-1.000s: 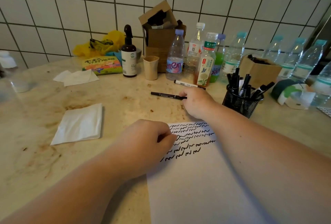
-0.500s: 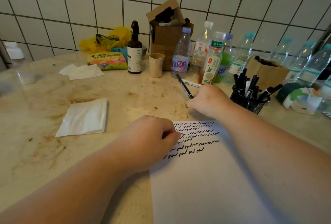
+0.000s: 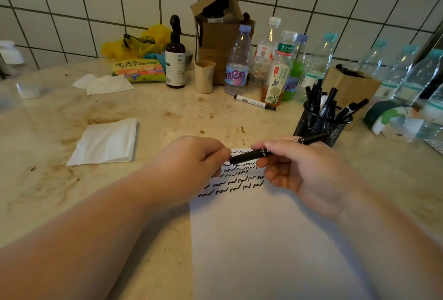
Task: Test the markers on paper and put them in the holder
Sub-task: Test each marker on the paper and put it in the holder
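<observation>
A black marker (image 3: 249, 155) is held level above the top of the white paper (image 3: 263, 239), which carries several rows of black squiggles. My right hand (image 3: 302, 170) grips the marker's body. My left hand (image 3: 191, 163) pinches its left end, where the cap sits. A black mesh holder (image 3: 318, 126) with several black markers stands just beyond my right hand. One white marker (image 3: 254, 102) lies on the counter in front of the bottles.
Bottles (image 3: 236, 65) line the tiled wall behind, with a brown spray bottle (image 3: 175, 60), a beige cup (image 3: 204, 77) and cardboard boxes (image 3: 219, 33). Folded tissue (image 3: 105, 142) lies at left on the stained counter. A green and white tape dispenser (image 3: 393, 122) sits at right.
My right hand picked the black marker off the counter and brought it back over the paper. My left hand rose from the paper and took the marker's left end.
</observation>
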The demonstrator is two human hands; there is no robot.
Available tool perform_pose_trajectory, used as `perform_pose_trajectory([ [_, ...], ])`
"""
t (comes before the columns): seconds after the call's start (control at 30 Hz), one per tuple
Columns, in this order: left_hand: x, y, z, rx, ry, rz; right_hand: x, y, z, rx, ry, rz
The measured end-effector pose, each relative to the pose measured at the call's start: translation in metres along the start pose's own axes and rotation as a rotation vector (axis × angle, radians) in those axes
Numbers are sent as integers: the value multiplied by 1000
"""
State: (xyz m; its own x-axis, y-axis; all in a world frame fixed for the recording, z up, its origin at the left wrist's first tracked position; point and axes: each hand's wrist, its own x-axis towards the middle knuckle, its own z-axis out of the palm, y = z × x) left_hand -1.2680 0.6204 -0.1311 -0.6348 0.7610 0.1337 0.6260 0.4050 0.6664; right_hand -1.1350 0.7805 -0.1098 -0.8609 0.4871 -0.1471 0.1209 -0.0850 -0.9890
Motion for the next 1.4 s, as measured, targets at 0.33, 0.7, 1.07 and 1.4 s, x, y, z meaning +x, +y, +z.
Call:
perform_pose_trajectory([
  [0.33, -6, 13, 0, 100, -61, 189, 0, 12, 4, 105, -122, -182],
  [0.7, -5, 10, -8, 51, -291, 223, 1, 12, -3, -46, -176, -314],
  [1.07, -1, 1, -14, 123, -112, 64, 14, 13, -29, -91, 140, -157],
  [1.4, -2, 1, -5, 262, -95, 23, 18, 18, -30, -285, 256, -26],
])
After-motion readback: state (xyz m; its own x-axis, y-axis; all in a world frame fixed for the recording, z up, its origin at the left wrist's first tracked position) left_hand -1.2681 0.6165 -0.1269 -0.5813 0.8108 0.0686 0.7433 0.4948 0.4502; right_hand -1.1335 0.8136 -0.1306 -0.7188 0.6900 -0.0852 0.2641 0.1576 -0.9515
